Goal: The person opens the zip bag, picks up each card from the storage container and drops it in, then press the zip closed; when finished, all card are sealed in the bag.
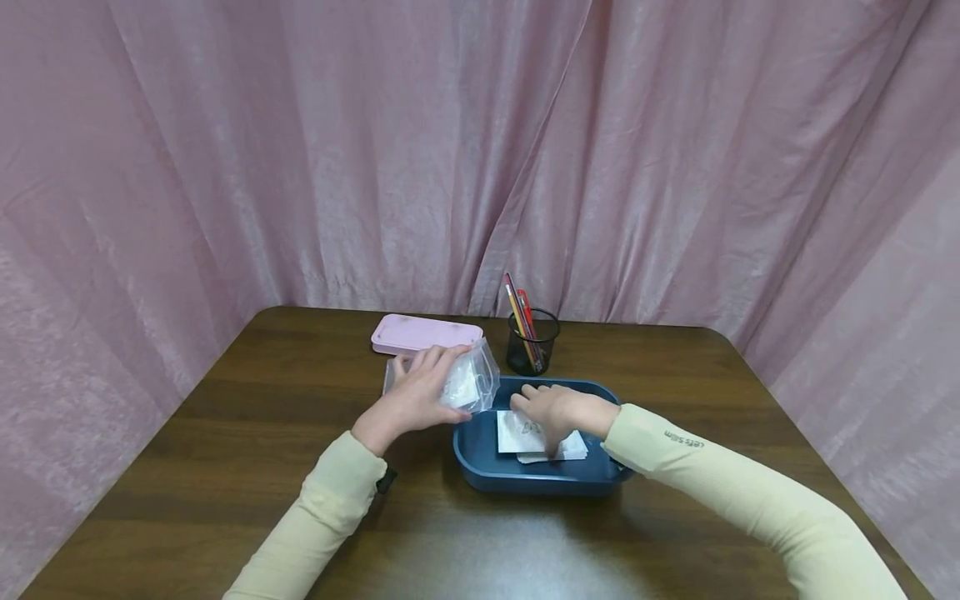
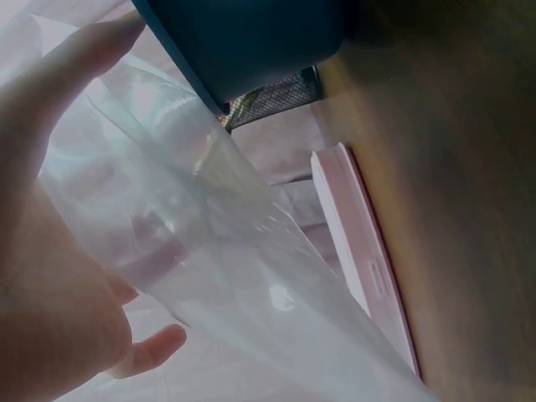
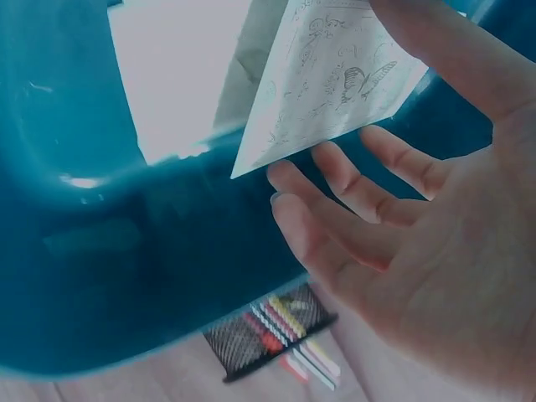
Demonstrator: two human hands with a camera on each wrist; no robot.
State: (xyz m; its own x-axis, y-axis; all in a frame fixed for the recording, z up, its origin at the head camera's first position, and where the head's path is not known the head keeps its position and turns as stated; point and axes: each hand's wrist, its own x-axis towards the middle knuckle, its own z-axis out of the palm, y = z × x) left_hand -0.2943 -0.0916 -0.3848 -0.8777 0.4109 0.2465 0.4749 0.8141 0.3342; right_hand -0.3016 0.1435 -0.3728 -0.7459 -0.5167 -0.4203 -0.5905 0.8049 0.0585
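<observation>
Inside the blue tray, my right hand lies on the white paper sheets, fingers bent a little and loosely spread. The right wrist view shows one printed sheet lifted at a corner, with my thumb on its top face and my fingers under it, so I am pinching that sheet rather than just resting on it. The stack sits flat on the tray floor, its long side running left to right across the tray.

My left hand is just outside the tray's left rim, holding a clear plastic bag with fingers curled over its top and the thumb beneath. The bag leans toward the tray, touching or nearly touching the rim, and something white shows through it. So the bag lies directly left of my right hand, close by, with only the tray wall between; the right hand is the nearer one to the sheets, the left the only one on the bag.

Behind the bag a pink case lies flat on the brown surface. Just behind the tray stands a black mesh cup with pencils. A pink curtain hangs all around.
</observation>
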